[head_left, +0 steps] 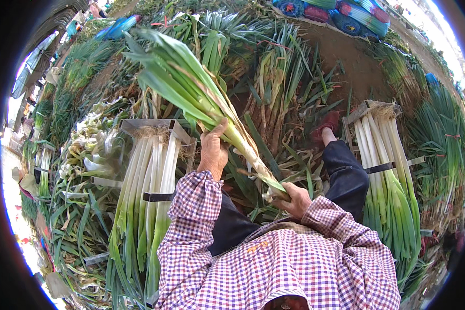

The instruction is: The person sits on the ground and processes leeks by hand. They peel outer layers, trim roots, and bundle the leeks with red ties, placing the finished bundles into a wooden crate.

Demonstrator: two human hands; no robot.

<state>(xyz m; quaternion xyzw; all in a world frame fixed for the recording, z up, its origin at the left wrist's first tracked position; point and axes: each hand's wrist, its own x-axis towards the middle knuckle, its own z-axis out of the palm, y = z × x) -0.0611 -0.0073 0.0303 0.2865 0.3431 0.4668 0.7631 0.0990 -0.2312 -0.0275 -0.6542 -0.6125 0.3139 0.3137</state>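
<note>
A large leek [217, 112] with broad green leaves lies slantwise across the middle of the view, its leafy end up and to the left. My left hand [214, 149] is closed around it where the pale stalk meets the leaves. My right hand [294, 199] grips its lower end, with a strip of green leaf at the fingers. Dry brown outer leaves hang along the stalk. To the left, a metal rack [155, 126] holds trimmed white leeks [149, 166], roots at the top. Another rack [366, 110] with leeks [383, 162] stands on the right.
Cut leaves and peelings [97, 151] are heaped at the left. Untrimmed leek bundles [275, 69] lie ahead, and more [443, 131] at the right. Blue-wrapped bundles [348, 19] rest at the top right, beyond brown ground. My trousered leg and red shoe [327, 124] are beside the right rack.
</note>
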